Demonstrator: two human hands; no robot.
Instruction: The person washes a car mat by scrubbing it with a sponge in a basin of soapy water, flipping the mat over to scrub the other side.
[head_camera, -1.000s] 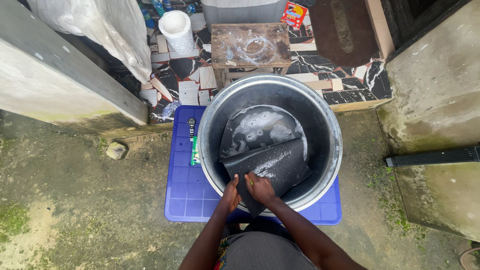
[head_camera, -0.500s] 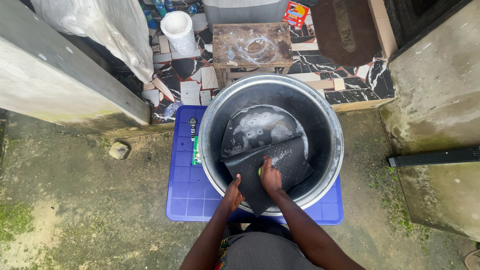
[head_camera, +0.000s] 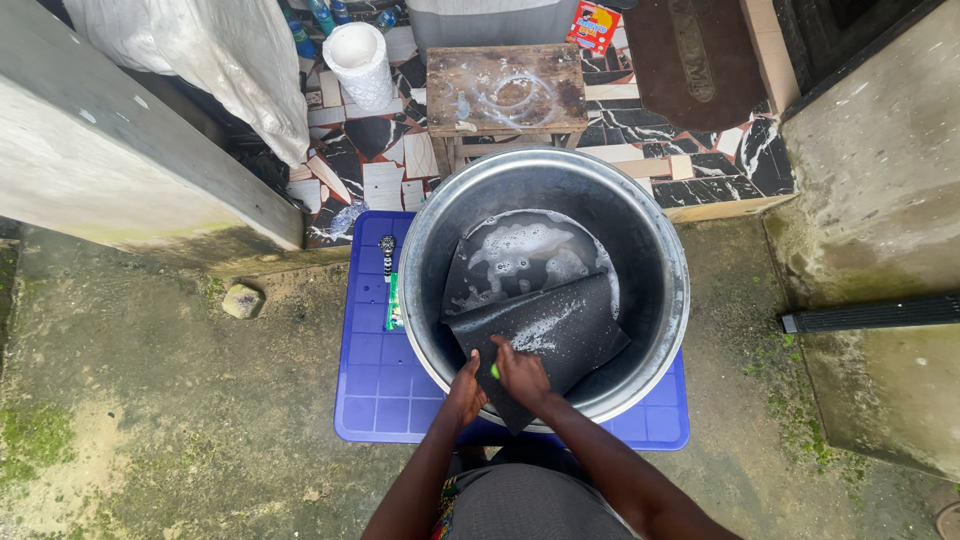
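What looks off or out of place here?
Little stands out. A wristwatch lies on the blue plastic table right beside the soapy metal basin, within splash range. The black mat sits tilted in the basin, its corner overhanging the near rim.

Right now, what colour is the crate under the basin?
Blue crate, seen in the head view.

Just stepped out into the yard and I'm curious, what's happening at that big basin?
A person is scrubbing a black mat that leans in a big metal basin of soapy water. The left hand holds the mat's near edge at the rim, while the right hand presses something small and green onto the mat; suds streak it. The basin sits on a blue plastic board, with a wooden stool just beyond.
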